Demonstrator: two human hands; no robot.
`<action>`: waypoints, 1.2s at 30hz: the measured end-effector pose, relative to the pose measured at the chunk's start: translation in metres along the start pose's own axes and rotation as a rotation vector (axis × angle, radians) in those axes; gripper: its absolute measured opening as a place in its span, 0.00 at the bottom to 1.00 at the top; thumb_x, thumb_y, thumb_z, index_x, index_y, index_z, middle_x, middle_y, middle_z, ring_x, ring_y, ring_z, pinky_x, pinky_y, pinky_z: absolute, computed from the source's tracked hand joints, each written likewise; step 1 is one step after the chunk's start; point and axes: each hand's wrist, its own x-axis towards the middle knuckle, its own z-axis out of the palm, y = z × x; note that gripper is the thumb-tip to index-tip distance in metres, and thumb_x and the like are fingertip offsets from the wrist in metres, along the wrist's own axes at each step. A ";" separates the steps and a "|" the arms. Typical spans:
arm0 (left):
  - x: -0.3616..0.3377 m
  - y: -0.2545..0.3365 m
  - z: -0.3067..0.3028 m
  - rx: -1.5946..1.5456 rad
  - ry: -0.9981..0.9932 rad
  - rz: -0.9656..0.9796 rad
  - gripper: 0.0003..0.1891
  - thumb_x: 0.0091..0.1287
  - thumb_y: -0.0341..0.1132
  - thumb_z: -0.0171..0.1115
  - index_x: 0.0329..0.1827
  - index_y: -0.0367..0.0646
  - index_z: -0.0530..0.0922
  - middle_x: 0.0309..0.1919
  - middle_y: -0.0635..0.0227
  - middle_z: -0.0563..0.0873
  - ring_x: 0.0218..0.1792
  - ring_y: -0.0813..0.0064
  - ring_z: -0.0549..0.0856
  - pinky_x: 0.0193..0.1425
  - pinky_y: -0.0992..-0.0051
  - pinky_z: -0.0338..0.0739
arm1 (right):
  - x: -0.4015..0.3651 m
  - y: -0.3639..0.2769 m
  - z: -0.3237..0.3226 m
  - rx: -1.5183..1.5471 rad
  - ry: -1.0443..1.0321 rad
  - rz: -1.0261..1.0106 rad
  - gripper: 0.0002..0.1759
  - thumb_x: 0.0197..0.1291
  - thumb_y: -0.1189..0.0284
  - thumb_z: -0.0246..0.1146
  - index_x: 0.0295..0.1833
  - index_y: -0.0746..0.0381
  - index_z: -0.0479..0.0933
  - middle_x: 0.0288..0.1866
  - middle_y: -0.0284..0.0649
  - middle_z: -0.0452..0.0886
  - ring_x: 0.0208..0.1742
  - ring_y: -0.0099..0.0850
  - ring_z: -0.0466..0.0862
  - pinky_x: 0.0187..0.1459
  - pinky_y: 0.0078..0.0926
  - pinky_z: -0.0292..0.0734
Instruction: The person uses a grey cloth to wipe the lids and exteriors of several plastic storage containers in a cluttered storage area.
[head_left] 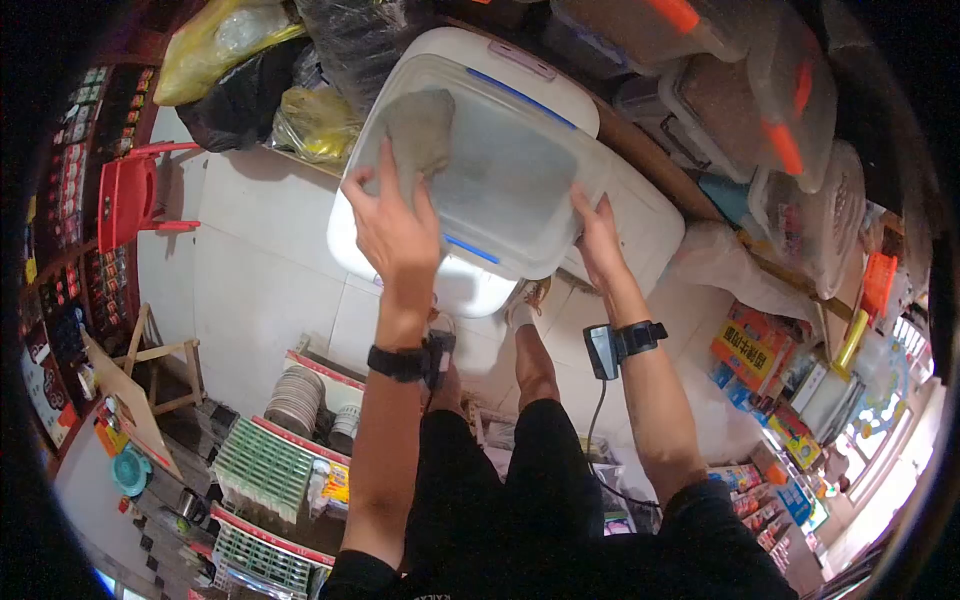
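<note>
A clear plastic storage box (510, 170) with blue side latches lies in front of me on white plastic boxes or lids (640, 205). On its upper left part rests a crumpled grey cloth (425, 120). My left hand (398, 225) has its fingers and thumb around the cloth's lower end, over the box's left side. At the box's right edge, my right hand (602, 240) grips the rim, thumb side toward the box; some of its fingers are hidden. Each wrist wears a black strap with a small device.
Yellow and black plastic bags (240, 90) lie at the upper left. Stacked clear bins (740, 110) with orange latches stand at the upper right. A red chair (125, 200) and wooden frame (160, 355) are on the left. Shelves with plates (295, 400) and green racks (265, 460) are below.
</note>
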 end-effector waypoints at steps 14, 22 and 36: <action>-0.132 0.066 0.020 -0.136 -0.337 0.212 0.37 0.59 0.32 0.70 0.76 0.43 0.73 0.54 0.46 0.76 0.55 0.43 0.81 0.55 0.54 0.80 | 0.004 0.016 -0.002 0.239 -0.089 0.132 0.44 0.79 0.41 0.50 0.80 0.68 0.61 0.77 0.49 0.71 0.77 0.41 0.69 0.78 0.36 0.60; -0.174 0.046 -0.030 -0.377 -0.737 0.120 0.30 0.60 0.30 0.70 0.68 0.44 0.78 0.54 0.51 0.77 0.54 0.46 0.81 0.55 0.57 0.80 | 0.002 -0.006 0.007 0.155 -0.187 0.217 0.47 0.77 0.36 0.46 0.81 0.65 0.62 0.75 0.49 0.73 0.71 0.38 0.76 0.70 0.41 0.70; -0.061 0.025 -0.002 0.110 -0.292 -0.061 0.35 0.59 0.32 0.72 0.74 0.48 0.75 0.59 0.51 0.75 0.57 0.49 0.82 0.60 0.55 0.80 | -0.003 0.002 0.017 0.154 -0.142 0.177 0.50 0.76 0.33 0.44 0.83 0.65 0.57 0.82 0.50 0.65 0.78 0.42 0.69 0.73 0.47 0.67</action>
